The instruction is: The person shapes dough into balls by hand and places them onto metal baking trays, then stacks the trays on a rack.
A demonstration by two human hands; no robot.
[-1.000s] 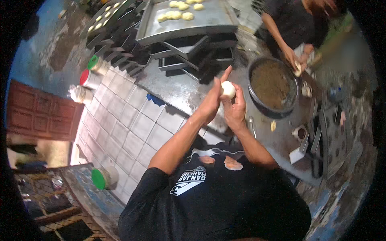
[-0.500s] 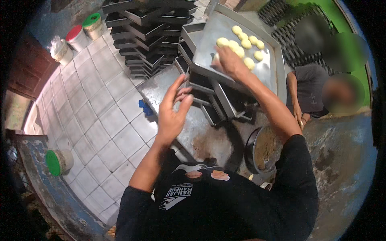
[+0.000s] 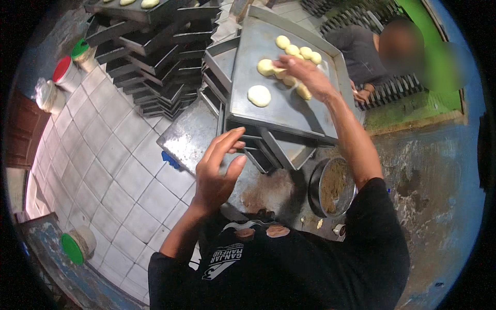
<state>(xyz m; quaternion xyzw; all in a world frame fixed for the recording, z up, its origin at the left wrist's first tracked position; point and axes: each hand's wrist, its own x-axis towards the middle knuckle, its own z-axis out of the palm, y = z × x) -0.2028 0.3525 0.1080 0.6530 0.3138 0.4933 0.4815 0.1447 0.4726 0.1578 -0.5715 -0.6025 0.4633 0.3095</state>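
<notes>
The tray [image 3: 279, 113] carries the dough balls. Over them spreads the right hand [image 3: 305, 75]; whether its grip holds one, I cannot tell. The left hand [image 3: 216, 168], loosely open, hangs near the tray. Handling dough seems in hand; the next move calls for a light touch between neighbouring balls [image 3: 265, 67].

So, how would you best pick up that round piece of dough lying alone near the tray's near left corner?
Probably from above, holding the dough piece lightly at opposite sides of its round edge: it lies flat, apart from the other dough pieces, and the raised rim of the tray might hinder a low approach.
</notes>
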